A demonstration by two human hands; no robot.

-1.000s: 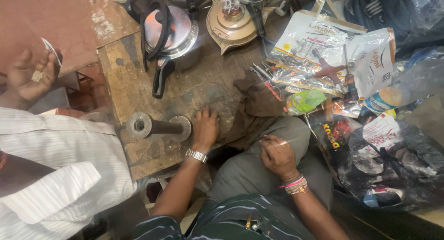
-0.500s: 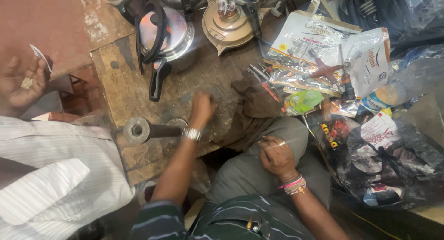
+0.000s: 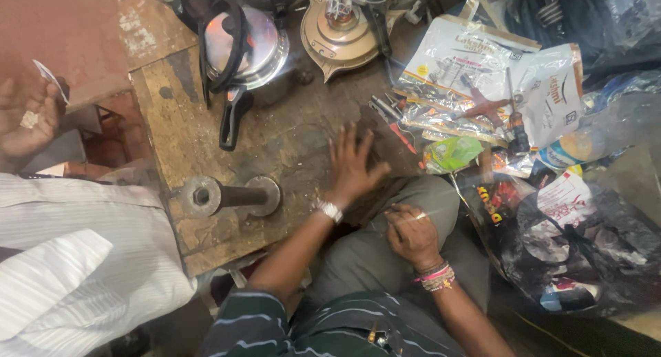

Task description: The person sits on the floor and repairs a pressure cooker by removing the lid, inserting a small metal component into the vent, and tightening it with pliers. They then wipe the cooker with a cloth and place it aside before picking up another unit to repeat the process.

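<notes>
My left hand (image 3: 351, 165), with a metal watch on its wrist, hovers with its fingers spread over the worn wooden bench (image 3: 172, 123), just left of some screwdrivers (image 3: 391, 121). It holds nothing. My right hand (image 3: 413, 234), with coloured thread bands at the wrist, rests on my grey-trousered knee, its fingers curled around a small thin pale piece that is too small to name. A metal spool-shaped part (image 3: 231, 195) lies on the bench to the left of my left hand.
A steel pressure cooker (image 3: 244, 47) with a black handle and a brass stove burner (image 3: 337, 26) stand at the back. Plastic packets (image 3: 475, 75), a green packet (image 3: 451, 154) and dark bags (image 3: 585, 247) crowd the right. Another person in a white striped shirt (image 3: 76, 260) stands left, hand (image 3: 27, 123) raised.
My left hand has left the end of the spool-shaped part and moved up and right across the bench, fingers now spread. My right hand has stayed on my knee.
</notes>
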